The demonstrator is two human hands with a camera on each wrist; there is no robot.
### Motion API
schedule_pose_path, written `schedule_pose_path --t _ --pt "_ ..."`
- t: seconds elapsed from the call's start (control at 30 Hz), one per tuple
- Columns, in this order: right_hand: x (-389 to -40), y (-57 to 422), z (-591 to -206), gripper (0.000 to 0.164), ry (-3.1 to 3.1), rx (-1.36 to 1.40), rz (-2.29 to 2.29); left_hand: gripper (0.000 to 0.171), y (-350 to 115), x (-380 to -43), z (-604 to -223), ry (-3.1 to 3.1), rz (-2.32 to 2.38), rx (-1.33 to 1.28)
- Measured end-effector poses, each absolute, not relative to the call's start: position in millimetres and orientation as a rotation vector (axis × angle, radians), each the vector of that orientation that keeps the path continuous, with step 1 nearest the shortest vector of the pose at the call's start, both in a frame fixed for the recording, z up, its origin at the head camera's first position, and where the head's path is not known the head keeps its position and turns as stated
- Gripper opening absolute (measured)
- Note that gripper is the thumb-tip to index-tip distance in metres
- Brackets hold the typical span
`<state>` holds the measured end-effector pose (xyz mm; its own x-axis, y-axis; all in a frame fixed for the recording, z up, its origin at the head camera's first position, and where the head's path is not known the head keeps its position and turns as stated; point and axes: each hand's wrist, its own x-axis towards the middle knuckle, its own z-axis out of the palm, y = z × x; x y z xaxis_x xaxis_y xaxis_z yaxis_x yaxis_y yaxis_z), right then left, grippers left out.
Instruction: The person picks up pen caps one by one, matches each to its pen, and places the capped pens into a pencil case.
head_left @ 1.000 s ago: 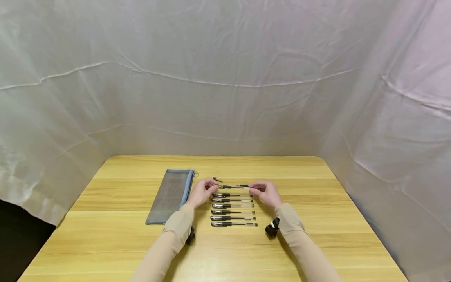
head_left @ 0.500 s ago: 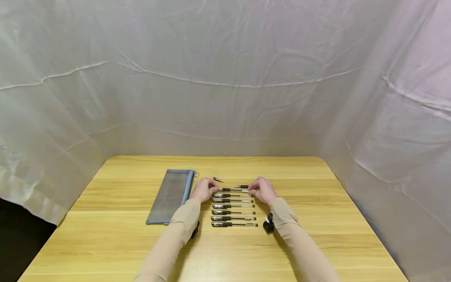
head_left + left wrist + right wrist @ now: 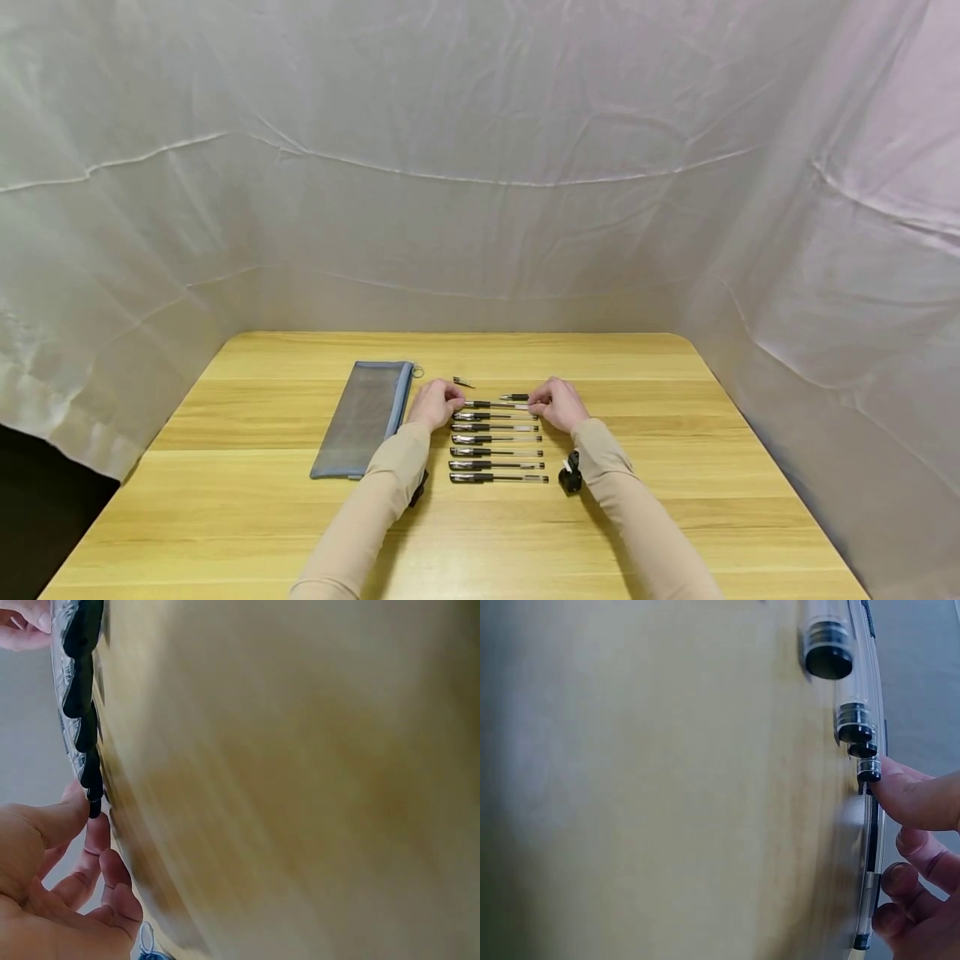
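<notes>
A black gel pen (image 3: 491, 405) lies crosswise between my hands at the far end of a row of similar pens. My left hand (image 3: 433, 404) pinches its capped left end between thumb and fingers. At the clear right end, my right hand (image 3: 559, 407) pinches with thumb and index finger; its other fingers (image 3: 900, 877) curl near a pen lying beyond. That pen (image 3: 515, 397) has no cap on and is partly hidden by the right hand. A loose pen cap (image 3: 462, 382) lies farther back. Several capped pens, the nearest pen (image 3: 498, 478) among them, lie parallel toward me.
A grey-blue mesh zip pouch (image 3: 360, 421) lies flat to the left of the pens, its zip ring (image 3: 418, 371) by the left hand. Pale cloth (image 3: 480, 233) hangs around the back and sides of the wooden table (image 3: 487, 542).
Both hands have brought the pen slightly toward me and down to the end of the row. The uncapped pen behind it shows more clearly. Over the last half second little has moved.
</notes>
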<state>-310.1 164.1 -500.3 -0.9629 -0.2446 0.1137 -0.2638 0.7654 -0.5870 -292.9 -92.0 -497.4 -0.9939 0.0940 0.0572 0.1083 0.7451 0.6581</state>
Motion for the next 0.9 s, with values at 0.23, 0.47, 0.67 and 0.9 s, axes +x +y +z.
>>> schedule_pose_path --t 0.23,0.47,0.67,0.9 --pt "-311 163 -501 0.004 -2.918 0.424 0.980 0.006 -92 -293 -497 -2.913 -1.099 -0.149" --pt "-309 169 -502 0.012 -2.895 0.374 1.157 0.008 -94 -292 -499 -2.847 -1.175 -0.174" --pt "-311 189 -502 0.019 -2.774 0.172 1.347 0.015 -103 -283 -497 -2.753 -1.287 -0.187" --pt "-316 202 -505 0.023 -2.764 0.145 1.243 0.018 -112 -271 -492 -2.672 -1.387 -0.154"
